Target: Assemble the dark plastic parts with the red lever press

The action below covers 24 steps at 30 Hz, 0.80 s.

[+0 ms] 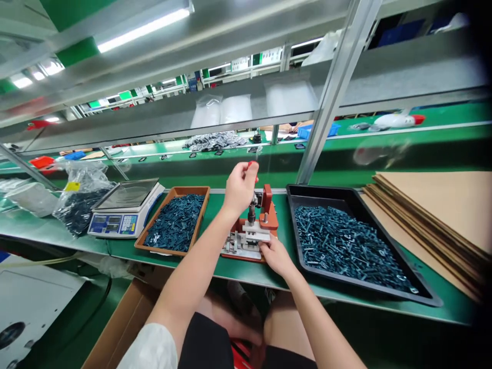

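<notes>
Fingers of the left hand are wrapped round the red-tipped lever of a small press, while those of the right hand bunch close together against the near right side of its metal fixture; from where I stand I cannot tell whether they pinch a piece. Under it all runs a long green bench. On it, right of the press, lies a big black tray heaped with slim dark parts. Left of the press sits a smaller brown tray, also full of dark parts, with a white scale just beside it. The press stands between both trays, its chuck above the fixture.
</notes>
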Each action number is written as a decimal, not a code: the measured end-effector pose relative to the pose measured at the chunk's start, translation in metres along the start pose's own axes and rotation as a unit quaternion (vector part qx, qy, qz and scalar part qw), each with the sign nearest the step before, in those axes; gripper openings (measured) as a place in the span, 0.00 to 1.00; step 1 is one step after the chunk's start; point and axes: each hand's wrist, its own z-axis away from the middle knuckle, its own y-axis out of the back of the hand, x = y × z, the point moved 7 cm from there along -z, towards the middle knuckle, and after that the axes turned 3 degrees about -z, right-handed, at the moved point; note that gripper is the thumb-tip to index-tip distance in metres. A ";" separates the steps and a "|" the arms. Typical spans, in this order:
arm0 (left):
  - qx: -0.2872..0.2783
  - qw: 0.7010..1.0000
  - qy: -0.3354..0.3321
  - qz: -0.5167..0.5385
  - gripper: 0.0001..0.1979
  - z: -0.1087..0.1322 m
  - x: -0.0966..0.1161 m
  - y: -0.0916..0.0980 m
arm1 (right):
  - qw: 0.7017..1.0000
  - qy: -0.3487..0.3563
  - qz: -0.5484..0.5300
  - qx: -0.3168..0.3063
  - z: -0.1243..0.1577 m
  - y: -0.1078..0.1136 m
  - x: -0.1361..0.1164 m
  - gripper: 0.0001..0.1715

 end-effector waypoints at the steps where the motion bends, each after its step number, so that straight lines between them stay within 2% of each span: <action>1: 0.034 0.999 -0.019 -0.019 0.19 0.015 -0.005 0.010 | 1.000 0.000 -0.002 0.002 0.000 0.000 0.000 0.18; 4: 0.107 0.986 -0.036 -0.120 0.13 0.072 -0.040 0.042 | 1.000 0.008 -0.001 0.011 -0.001 0.000 0.000 0.19; 5: 0.105 0.980 -0.028 -0.165 0.11 0.091 -0.057 0.050 | 1.000 0.012 0.001 0.013 -0.001 0.000 0.001 0.20; 7: 0.034 0.969 0.001 -0.246 0.14 0.126 -0.097 0.055 | 1.000 0.016 0.008 0.017 -0.002 -0.001 0.002 0.21; 8: -0.007 0.964 0.025 -0.265 0.18 0.141 -0.117 0.055 | 1.000 0.015 0.012 0.021 -0.003 -0.001 0.003 0.21; 10: -0.065 0.957 0.075 -0.274 0.18 0.162 -0.149 0.052 | 0.999 0.009 0.021 0.033 -0.002 0.000 0.006 0.22; 12: -0.072 0.953 0.120 -0.268 0.13 0.171 -0.167 0.049 | 0.999 0.006 0.027 0.038 -0.002 0.001 0.007 0.23; 14: -0.043 0.958 0.150 -0.242 0.14 0.170 -0.173 0.050 | 0.999 0.008 0.022 0.028 -0.002 0.001 0.007 0.24; 17: 0.039 0.969 0.231 -0.082 0.25 0.168 -0.184 0.059 | 1.000 0.003 0.015 0.012 -0.002 0.002 0.007 0.24; 19: 0.091 0.954 0.282 0.043 0.32 0.172 -0.194 0.064 | 1.000 -0.003 0.017 0.011 -0.003 0.003 0.007 0.24; 21: 0.114 0.944 0.292 0.101 0.34 0.176 -0.199 0.067 | 1.000 -0.006 0.021 0.014 -0.002 0.004 0.008 0.25; 24: 0.118 0.945 0.278 0.122 0.33 0.178 -0.201 0.067 | 0.999 -0.010 0.028 0.013 0.000 0.002 0.012 0.24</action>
